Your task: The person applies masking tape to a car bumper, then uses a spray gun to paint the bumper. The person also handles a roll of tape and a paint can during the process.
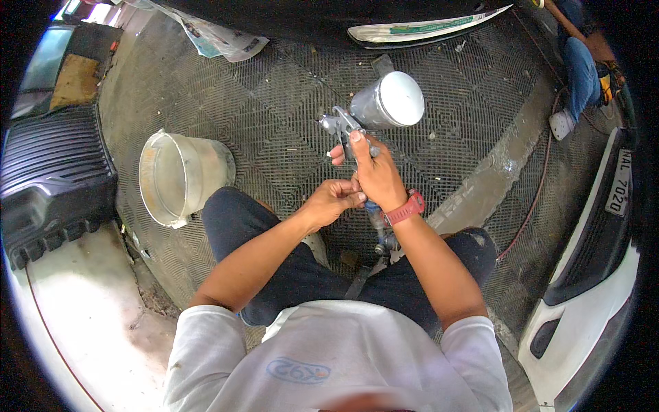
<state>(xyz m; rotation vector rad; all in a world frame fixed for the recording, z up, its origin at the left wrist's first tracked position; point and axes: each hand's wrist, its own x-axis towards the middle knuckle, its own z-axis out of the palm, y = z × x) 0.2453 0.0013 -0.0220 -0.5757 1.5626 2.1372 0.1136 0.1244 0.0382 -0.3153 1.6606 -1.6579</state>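
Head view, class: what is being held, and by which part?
The right hand holds the spray gun by its handle; the left hand is near the handle's lower end.

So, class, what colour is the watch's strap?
Red; the strap shows best in the head view.

The right hand [377, 172] covers most of the grip of the spray gun [345, 122]. Whether the left hand [333, 202] pinches anything at its fingertips is too small to tell. The dark rim cuts off the black ribbed panel [58, 165], the white bumper [583, 329] and a co-worker [582, 69]. A blurred shape [371, 400] meets the lower edge.
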